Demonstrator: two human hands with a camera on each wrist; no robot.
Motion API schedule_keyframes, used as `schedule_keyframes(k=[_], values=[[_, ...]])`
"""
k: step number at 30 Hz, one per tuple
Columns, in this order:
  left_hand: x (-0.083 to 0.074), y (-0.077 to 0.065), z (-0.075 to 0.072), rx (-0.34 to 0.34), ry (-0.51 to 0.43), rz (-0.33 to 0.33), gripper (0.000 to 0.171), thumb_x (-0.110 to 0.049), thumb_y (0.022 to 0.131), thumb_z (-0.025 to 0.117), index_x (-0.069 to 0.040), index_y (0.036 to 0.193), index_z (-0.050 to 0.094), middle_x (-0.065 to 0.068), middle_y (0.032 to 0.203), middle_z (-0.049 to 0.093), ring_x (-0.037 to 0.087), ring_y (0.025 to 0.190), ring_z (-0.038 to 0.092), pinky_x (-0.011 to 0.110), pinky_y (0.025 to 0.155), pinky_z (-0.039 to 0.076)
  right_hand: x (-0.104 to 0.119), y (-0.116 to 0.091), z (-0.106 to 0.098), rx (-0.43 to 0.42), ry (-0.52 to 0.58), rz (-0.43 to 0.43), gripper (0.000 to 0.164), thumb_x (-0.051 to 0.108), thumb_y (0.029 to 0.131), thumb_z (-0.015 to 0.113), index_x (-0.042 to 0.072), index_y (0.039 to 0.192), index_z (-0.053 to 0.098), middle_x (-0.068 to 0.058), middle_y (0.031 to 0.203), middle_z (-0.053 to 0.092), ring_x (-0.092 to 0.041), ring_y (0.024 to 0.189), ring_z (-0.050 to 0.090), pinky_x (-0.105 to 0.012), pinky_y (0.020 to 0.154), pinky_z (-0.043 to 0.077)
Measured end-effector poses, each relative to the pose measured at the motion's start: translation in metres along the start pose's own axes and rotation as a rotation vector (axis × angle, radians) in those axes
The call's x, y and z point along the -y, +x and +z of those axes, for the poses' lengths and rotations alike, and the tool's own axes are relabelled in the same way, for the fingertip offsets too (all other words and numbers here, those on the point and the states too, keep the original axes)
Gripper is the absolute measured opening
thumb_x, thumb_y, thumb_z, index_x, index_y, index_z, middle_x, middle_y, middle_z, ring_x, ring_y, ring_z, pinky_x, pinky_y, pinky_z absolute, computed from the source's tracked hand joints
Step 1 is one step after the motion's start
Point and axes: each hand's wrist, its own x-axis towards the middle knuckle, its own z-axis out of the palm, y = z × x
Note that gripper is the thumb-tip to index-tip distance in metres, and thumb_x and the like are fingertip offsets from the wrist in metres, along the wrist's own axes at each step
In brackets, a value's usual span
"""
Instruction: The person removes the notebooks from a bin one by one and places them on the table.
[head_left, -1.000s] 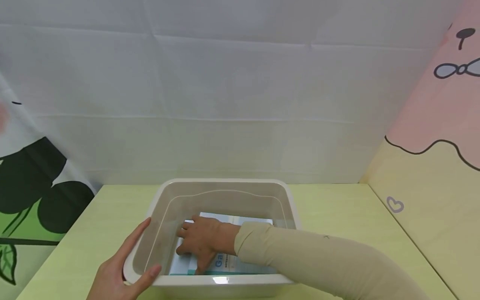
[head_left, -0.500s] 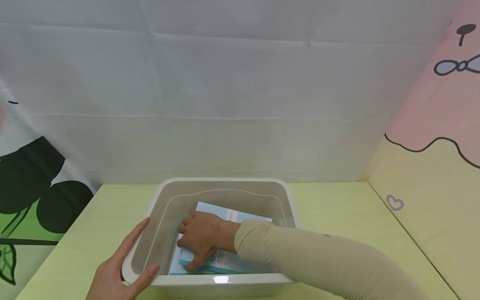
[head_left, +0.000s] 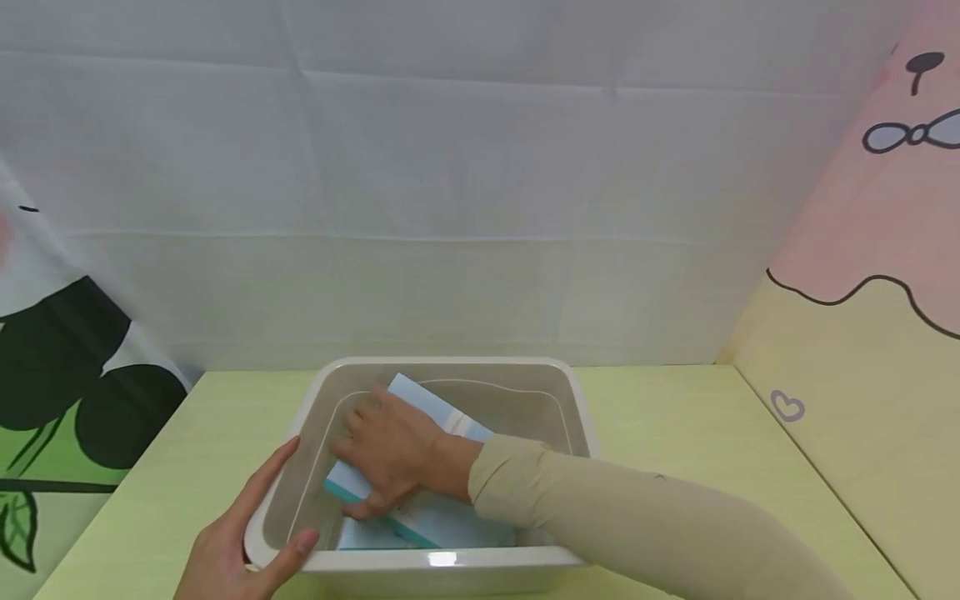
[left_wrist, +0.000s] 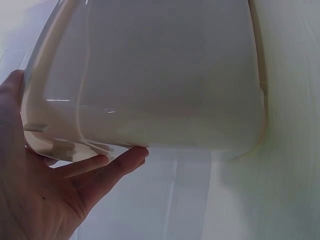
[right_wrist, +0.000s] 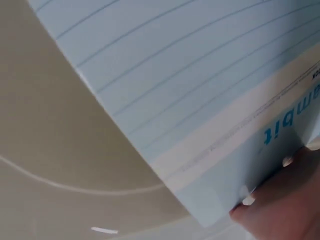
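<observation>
A pale blue notebook (head_left: 457,517) with a teal edge is tilted inside the grey plastic basin (head_left: 450,362). My right hand (head_left: 390,450) grips it by its left end, thumb at the near edge and fingers at the far side. Ruled lines and part of the lettering "ambit" show on the notebook cover (right_wrist: 190,75) in the right wrist view. Beneath it lies another light blue notebook (head_left: 367,536), mostly covered. My left hand (head_left: 240,537) holds the basin's near left corner, thumb at the front rim and fingers along the side. The left wrist view shows the basin's outer wall (left_wrist: 160,75).
The basin stands on a pale yellow-green tabletop (head_left: 660,417). Behind it hangs a white cloth (head_left: 450,208). A printed panel (head_left: 862,358) borders the right side, and a dark-patterned cloth (head_left: 60,358) the left.
My right hand has lifted and turned the upper notebook, its left end rising up and leftward. More of the lower notebook shows now. The left hand stays at the basin corner.
</observation>
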Motion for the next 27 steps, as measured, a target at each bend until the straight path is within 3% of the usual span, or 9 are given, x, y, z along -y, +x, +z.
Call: schedule_keyframes(k=[6, 12, 21, 23, 27], values=[[-0.002, 0.001, 0.0, 0.031, -0.002, -0.03, 0.089, -0.05, 0.093, 0.072, -0.04, 0.165, 0.02, 0.021, 0.138, 0.064, 0.021, 0.097, 0.064, 0.023, 0.066, 0.052, -0.017, 0.0, -0.012, -0.084, 0.081, 0.152, 0.063, 0.083, 0.09, 0.037, 0.032, 0.119, 0.06, 0.01, 0.109, 0.064, -0.011, 0.106, 0.059, -0.037, 0.103, 0.042], [0.0, 0.001, 0.001, -0.01, 0.016, 0.011, 0.089, -0.047, 0.091, 0.075, -0.042, 0.164, 0.024, 0.016, 0.131, 0.068, 0.01, 0.09, 0.06, 0.024, 0.065, 0.049, -0.041, -0.004, -0.021, -0.172, 0.17, 0.328, 0.056, 0.079, 0.088, 0.043, 0.028, 0.106, 0.059, 0.007, 0.096, 0.059, -0.013, 0.093, 0.056, -0.034, 0.089, 0.04], [0.001, 0.002, 0.0, 0.021, -0.008, -0.031, 0.088, -0.049, 0.093, 0.072, -0.04, 0.165, 0.022, 0.02, 0.137, 0.064, 0.024, 0.101, 0.064, 0.024, 0.068, 0.052, -0.086, -0.015, -0.027, -0.243, 0.273, 0.574, 0.052, 0.074, 0.09, 0.045, 0.023, 0.098, 0.057, 0.005, 0.086, 0.055, -0.016, 0.083, 0.053, -0.037, 0.082, 0.041], [0.0, 0.002, 0.001, 0.027, -0.017, -0.04, 0.087, -0.05, 0.094, 0.071, -0.041, 0.165, 0.021, 0.021, 0.139, 0.063, 0.024, 0.102, 0.064, 0.024, 0.068, 0.053, -0.094, -0.018, -0.028, -0.265, 0.298, 0.623, 0.052, 0.073, 0.09, 0.045, 0.023, 0.098, 0.057, 0.004, 0.085, 0.055, -0.017, 0.084, 0.053, -0.038, 0.083, 0.04], [0.001, 0.001, 0.002, -0.016, -0.017, 0.0, 0.086, -0.045, 0.092, 0.074, -0.041, 0.164, 0.026, 0.02, 0.136, 0.066, 0.009, 0.095, 0.062, 0.023, 0.067, 0.052, -0.112, -0.026, -0.031, -0.31, 0.341, 0.712, 0.05, 0.07, 0.09, 0.046, 0.022, 0.093, 0.057, 0.003, 0.082, 0.055, -0.018, 0.083, 0.054, -0.039, 0.082, 0.041]])
